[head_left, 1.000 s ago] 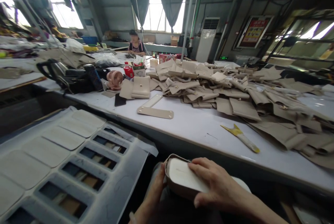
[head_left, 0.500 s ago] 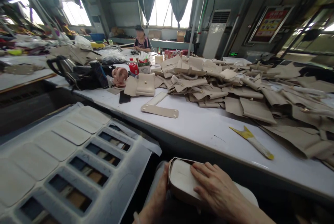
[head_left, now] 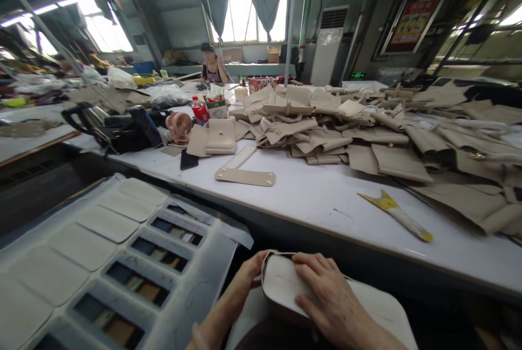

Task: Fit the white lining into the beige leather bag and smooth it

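Both hands are on one pale pouch point(head_left: 283, 285) held low over our lap, below the near edge of the counter point(head_left: 310, 198): our right hand point(head_left: 326, 298) lies flat across its top face with the fingers spread and pressing down, and our left hand point(head_left: 244, 279) curls around its left end, thumb and fingers closed on the rim. We judge that this split keeps the soft piece from sliding or folding, the left hand pinning the edge while the right smooths or steadies the face. A white cloth or pad point(head_left: 379, 306) lies under it on the lap, probably to keep the material clean. On the counter beyond, a big heap of tan cut pieces point(head_left: 367, 127) spreads from the middle to the far right, within reach; nearer lie a flat strap piece with rivets point(head_left: 244, 176) and a yellow-tipped tool point(head_left: 397, 214), set apart on bare surface. To the left a grey tray with pockets point(head_left: 122, 252) sits near us, some pockets covered by pale panels, others showing dark contents we cannot identify. Far left on the counter stand a dark bag point(head_left: 118, 127) and a small pink fan point(head_left: 179, 124). Another person point(head_left: 212, 67) sits at the far end. The underside of the pouch and the left palm are hidden; our forearms are cut off at the bottom edge, and the heap's far right blurs out.
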Available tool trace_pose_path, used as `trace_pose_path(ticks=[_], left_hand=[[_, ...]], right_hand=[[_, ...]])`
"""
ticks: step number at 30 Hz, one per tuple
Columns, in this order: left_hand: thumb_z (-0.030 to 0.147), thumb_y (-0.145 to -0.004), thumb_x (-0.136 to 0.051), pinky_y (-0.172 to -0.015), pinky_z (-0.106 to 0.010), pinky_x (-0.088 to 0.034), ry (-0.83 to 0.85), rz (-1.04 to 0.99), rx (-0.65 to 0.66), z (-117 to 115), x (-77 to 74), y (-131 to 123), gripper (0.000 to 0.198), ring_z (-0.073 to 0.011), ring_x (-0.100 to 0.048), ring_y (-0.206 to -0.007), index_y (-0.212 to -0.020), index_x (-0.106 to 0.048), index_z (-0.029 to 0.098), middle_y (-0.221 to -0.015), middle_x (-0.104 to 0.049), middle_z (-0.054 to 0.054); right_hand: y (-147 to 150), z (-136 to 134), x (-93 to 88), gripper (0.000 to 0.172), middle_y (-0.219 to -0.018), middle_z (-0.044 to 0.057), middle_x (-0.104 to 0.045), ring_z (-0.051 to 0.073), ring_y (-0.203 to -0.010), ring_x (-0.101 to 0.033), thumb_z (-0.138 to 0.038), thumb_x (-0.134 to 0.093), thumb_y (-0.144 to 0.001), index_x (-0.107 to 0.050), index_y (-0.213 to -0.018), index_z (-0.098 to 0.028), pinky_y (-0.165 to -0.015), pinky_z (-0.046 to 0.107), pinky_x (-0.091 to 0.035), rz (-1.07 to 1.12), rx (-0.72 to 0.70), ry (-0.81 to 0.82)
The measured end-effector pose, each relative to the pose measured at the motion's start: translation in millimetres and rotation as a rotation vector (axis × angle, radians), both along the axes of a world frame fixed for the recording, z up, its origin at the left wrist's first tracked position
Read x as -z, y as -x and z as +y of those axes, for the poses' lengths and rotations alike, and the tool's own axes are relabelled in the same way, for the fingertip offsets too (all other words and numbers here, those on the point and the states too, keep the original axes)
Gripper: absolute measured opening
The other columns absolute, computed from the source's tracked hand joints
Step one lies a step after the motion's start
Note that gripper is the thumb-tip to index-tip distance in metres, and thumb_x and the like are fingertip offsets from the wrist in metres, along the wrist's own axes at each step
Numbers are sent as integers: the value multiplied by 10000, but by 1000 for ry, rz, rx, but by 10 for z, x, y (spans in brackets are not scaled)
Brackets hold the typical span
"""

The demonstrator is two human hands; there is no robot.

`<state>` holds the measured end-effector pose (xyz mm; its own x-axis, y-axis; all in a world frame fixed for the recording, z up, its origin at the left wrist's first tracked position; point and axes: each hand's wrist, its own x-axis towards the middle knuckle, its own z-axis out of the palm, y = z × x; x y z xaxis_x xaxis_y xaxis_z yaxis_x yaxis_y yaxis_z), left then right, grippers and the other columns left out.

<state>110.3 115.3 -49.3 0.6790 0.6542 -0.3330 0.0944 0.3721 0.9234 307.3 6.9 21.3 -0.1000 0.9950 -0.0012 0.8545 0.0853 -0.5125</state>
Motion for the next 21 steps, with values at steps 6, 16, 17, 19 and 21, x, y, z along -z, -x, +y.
trace_pose_path(ticks=[6, 16, 17, 19, 21], left_hand=[[443, -781, -722, -747, -292, -481, -429, 253, 94, 398, -409, -172, 352, -218, -662, -841, -1010, -740, 176, -979, -741, -63], [261, -881, -559, -737, -311, -345, -796, 338, 155, 414, -535, -400, 194, -188, -527, -750, -716, -638, 195, -768, -595, -22], [268, -876, -570, -726, -308, -338, -773, 336, 146, 430, -534, -405, 195, -181, -510, -730, -705, -627, 194, -748, -583, -15], [325, -881, -588, -688, -295, -331, -680, 311, 141, 481, -517, -385, 245, -162, -472, -676, -678, -612, 189, -677, -549, 7], [441, -902, -569, -651, -278, -346, -528, 259, 145, 532, -452, -320, 350, -148, -454, -641, -674, -609, 179, -633, -526, 19]], right_hand=[[3, -15, 91, 333, -1303, 64, -577, 273, -1124, -492, -175, -559, -846, -548, -1175, -227, -950, 480, -401, 25, -30, -32], [45, -63, 97, 236, -1348, -5, -543, 272, -1152, -447, -134, -532, -859, -582, -1046, -269, -969, 498, -368, 14, -36, -33], [46, -57, 90, 234, -1338, -15, -546, 265, -1140, -453, -136, -532, -862, -586, -1041, -278, -967, 492, -370, 25, -34, -29], [50, -34, 73, 295, -1318, -16, -551, 259, -1120, -463, -130, -537, -854, -583, -1090, -302, -960, 488, -377, 36, -26, -20], [57, -7, 61, 384, -1313, -4, -546, 260, -1115, -466, -116, -531, -853, -573, -1165, -335, -952, 488, -383, 33, -14, -19]])
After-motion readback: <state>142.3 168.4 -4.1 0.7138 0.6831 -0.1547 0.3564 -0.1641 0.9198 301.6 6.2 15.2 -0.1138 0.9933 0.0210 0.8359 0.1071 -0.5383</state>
